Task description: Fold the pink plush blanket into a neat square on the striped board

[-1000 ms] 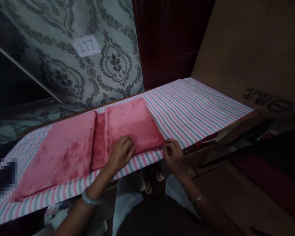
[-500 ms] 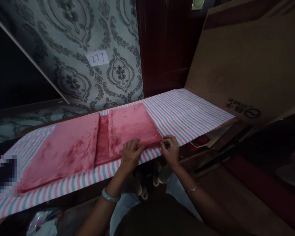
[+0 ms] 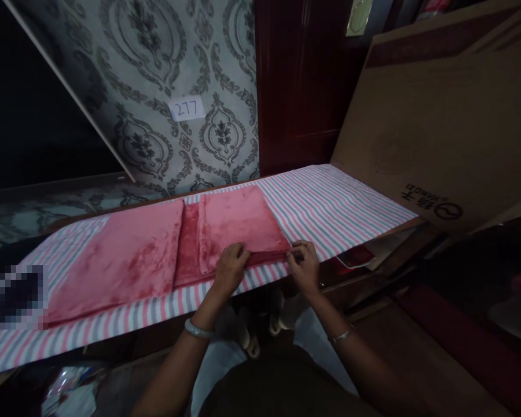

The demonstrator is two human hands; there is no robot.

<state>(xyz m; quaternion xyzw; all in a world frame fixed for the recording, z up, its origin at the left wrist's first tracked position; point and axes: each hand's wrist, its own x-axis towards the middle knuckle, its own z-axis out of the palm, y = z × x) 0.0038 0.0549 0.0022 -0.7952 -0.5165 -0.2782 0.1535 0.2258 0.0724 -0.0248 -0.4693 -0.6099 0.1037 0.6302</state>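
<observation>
A pink plush blanket (image 3: 125,255) lies folded on a striped cloth (image 3: 330,197), with a thicker section at left and a smaller folded section (image 3: 238,217) at right. Between these two sections runs a lower, darker strip. My left hand (image 3: 231,267) is closed on the front edge of the right section, its thumb and fingers drawn together there. At that section's front right corner, my right hand (image 3: 304,265) pinches the layered edge between thumb and fingers. A bracelet sits on each wrist.
A large cardboard sheet (image 3: 434,121) leans at the right end of the cloth. Behind stand a patterned wall with a paper label (image 3: 186,108) and a dark red door (image 3: 297,87). A dark panel (image 3: 39,104) fills the upper left. A pixelated patch covers something at far left.
My left fingers have curled in from lying flatter over the blanket's front edge. My right hand stays at the corner. The whole view has shifted slightly.
</observation>
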